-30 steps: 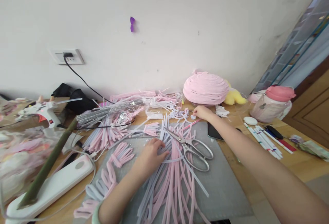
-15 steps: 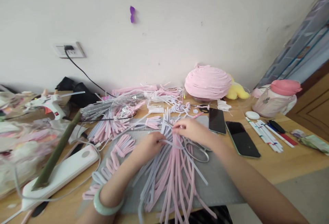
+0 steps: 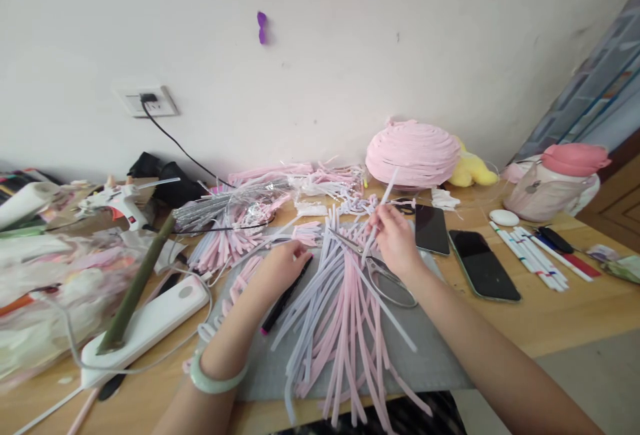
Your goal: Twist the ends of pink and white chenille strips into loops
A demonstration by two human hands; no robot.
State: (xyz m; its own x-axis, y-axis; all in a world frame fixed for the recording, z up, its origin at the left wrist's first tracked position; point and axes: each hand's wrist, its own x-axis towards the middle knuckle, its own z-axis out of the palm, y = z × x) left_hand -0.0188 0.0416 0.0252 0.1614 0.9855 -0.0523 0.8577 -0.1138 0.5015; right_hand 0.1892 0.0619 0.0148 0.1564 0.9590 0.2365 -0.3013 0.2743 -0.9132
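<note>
My right hand (image 3: 396, 238) pinches a pale lavender chenille stem (image 3: 389, 185), which stands up at a slant from the fingers. Below it, a pair of metal scissors (image 3: 395, 285) lies across the long pink chenille stems (image 3: 345, 328) and lavender chenille stems (image 3: 307, 305) fanned toward the front edge. My left hand (image 3: 286, 265) hovers left of this fan, its fingers loosely bent and slightly apart. Beside those fingers is a black marker (image 3: 287, 298) with pink ends; whether they touch it, I cannot tell. A grey mat (image 3: 415, 348) is underneath.
Bundled stems (image 3: 225, 245) and a silvery bundle (image 3: 227, 208) lie at the back left, near a glue gun (image 3: 123, 205). A white power strip (image 3: 145, 328) and its cables occupy the left. Two phones (image 3: 484, 266), marker pens (image 3: 530, 255) and a jar (image 3: 543, 188) stand right.
My right hand has lifted up and right with a lavender stem. My left hand has drawn back left from the stems, and the black marker now shows beside it. The view has shifted slightly.
</note>
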